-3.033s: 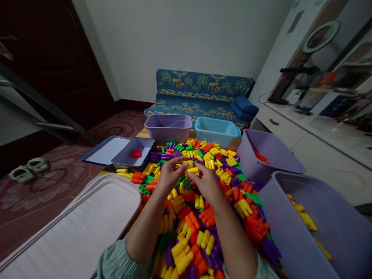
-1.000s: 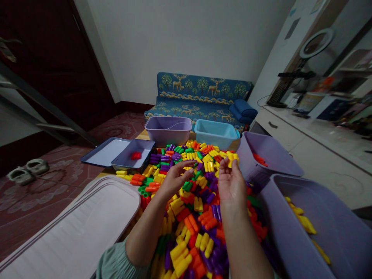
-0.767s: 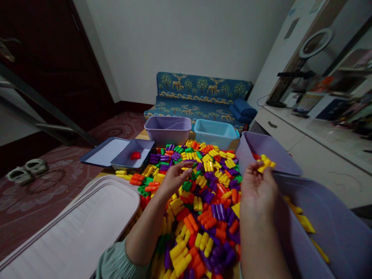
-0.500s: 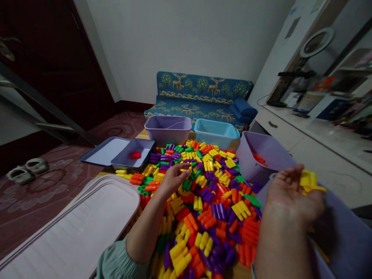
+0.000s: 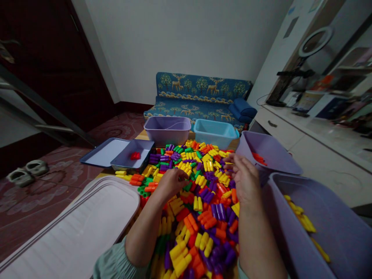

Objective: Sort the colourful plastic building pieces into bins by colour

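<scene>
A heap of red, orange, yellow, green and purple plastic building pieces (image 5: pixel 209 221), made like joined tubes, covers the table. Over the heap's left-middle is my left hand (image 5: pixel 171 184), its fingers curled in beside some green pieces; what they grip, if anything, is hidden. My right hand (image 5: pixel 245 178) reaches over the heap's right side with fingers stretched out and nothing visible in it. To its right stands a large purple bin (image 5: pixel 334 209) with several yellow pieces (image 5: pixel 300 215) inside. Behind that, another purple bin (image 5: pixel 252 141) holds some orange-red pieces (image 5: pixel 259 158).
At the back stand a purple bin (image 5: pixel 168 135) and a light blue bin (image 5: pixel 216 135). An open hinged tin (image 5: pixel 128 164) with red pieces (image 5: pixel 135 155) sits at the left. Stacked pale lids (image 5: pixel 87 224) lie nearer me. A blue patterned sofa (image 5: pixel 192 100) is beyond the table.
My right hand has let go of yellow pieces at the near right bin and moved left over the heap. My left hand has shifted slightly down and its fingers have curled in.
</scene>
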Demonstrator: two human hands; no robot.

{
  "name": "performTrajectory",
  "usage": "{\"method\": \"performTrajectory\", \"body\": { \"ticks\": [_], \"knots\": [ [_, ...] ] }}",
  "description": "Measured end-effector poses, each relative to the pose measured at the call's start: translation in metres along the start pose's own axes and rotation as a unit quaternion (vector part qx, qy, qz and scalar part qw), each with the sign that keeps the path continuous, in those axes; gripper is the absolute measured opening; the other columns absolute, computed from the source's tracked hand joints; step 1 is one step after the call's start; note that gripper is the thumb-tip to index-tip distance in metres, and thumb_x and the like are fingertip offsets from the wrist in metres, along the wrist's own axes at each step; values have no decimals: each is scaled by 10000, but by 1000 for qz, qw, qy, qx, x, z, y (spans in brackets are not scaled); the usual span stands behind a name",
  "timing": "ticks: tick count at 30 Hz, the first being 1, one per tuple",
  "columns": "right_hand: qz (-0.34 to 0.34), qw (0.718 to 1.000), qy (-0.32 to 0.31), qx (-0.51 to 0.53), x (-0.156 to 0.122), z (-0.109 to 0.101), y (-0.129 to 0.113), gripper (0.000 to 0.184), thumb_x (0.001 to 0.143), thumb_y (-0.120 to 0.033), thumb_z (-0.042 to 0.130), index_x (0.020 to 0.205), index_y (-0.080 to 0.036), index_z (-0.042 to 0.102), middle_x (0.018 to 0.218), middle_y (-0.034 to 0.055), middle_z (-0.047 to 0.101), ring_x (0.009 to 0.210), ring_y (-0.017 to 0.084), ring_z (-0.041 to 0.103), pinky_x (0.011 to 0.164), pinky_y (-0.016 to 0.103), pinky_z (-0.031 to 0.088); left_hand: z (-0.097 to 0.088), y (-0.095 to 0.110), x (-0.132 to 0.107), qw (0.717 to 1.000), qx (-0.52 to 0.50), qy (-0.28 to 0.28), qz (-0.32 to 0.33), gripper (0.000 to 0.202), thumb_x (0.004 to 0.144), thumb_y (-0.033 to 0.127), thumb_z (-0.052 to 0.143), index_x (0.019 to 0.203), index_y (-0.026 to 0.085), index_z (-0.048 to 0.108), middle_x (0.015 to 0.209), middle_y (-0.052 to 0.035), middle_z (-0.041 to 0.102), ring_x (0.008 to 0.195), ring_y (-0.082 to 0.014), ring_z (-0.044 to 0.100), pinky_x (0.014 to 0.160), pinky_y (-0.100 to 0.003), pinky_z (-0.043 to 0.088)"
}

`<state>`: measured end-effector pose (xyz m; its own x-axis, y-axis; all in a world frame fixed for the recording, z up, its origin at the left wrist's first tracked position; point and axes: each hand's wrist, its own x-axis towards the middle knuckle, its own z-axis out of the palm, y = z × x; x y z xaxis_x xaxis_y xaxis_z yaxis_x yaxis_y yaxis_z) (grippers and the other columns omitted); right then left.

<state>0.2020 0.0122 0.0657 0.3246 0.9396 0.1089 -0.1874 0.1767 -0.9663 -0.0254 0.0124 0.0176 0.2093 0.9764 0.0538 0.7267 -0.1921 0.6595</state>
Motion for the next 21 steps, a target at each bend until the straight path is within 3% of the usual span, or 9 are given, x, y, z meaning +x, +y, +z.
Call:
{"method": "performTrajectory", "body": {
  "ticks": [2,5,7,9,11,15,18,21],
  "knots": [
    [7,974,-94,-205,0,4,16,330,768,-404,620,993,-163,638,930,61,681,701,152,633,580,248,473,-2,0,-3,998,48,-33,0,289,698,285,705,973,207,751,868,-66,706,775,-216,628,631,-263,388],
    [-40,857,-150,-491,0,3,37,374,761,-212,614,1132,-179,639,1191,97,631,846,165,651,773,292,493,0,2,-8,995,89,-45,4,445,639,295,757,1081,251,723,1010,-90,675,902,-260,622,707,-279,415],
    [-53,784,-179,-592,-2,2,45,495,744,-142,610,1236,-198,605,1298,99,576,959,184,642,856,298,471,3,4,-9,993,102,-52,11,482,631,287,763,1110,270,711,1055,-98,655,956,-280,615,750,-292,425],
    [-50,745,-206,-633,-4,4,48,535,745,-141,613,1275,-216,591,1300,93,574,1043,215,625,880,308,460,7,5,-9,992,119,-52,10,463,639,272,750,1100,282,713,1049,-100,650,951,-285,619,747,-300,429],
    [-51,730,-210,-648,-6,7,49,493,755,-153,608,1241,-235,621,1254,86,598,1071,233,617,875,315,456,11,4,-7,990,132,-48,9,422,660,248,719,1081,283,720,1046,-100,657,937,-281,626,738,-303,432],
    [-45,738,-198,-644,-6,13,47,358,829,-181,533,1161,-224,659,1121,89,665,1043,217,630,852,303,449,15,1,-3,990,135,-39,-4,439,722,191,628,1150,265,694,1105,-113,686,1019,-296,622,810,-327,437],
    [-34,737,-202,-643,-5,12,46,344,858,-207,503,1169,-203,652,1085,97,693,1034,221,637,847,310,447,15,1,-2,992,119,-28,-20,419,768,193,571,1168,239,688,1120,-126,697,1043,-308,624,823,-342,436],
    [-33,735,-227,-638,-5,7,41,390,827,-293,585,1205,-215,638,1146,100,674,1057,236,629,862,320,442,14,2,-2,995,97,-13,-30,382,791,218,551,1143,222,699,1093,-128,708,1014,-304,634,795,-334,432]
  ]
}}
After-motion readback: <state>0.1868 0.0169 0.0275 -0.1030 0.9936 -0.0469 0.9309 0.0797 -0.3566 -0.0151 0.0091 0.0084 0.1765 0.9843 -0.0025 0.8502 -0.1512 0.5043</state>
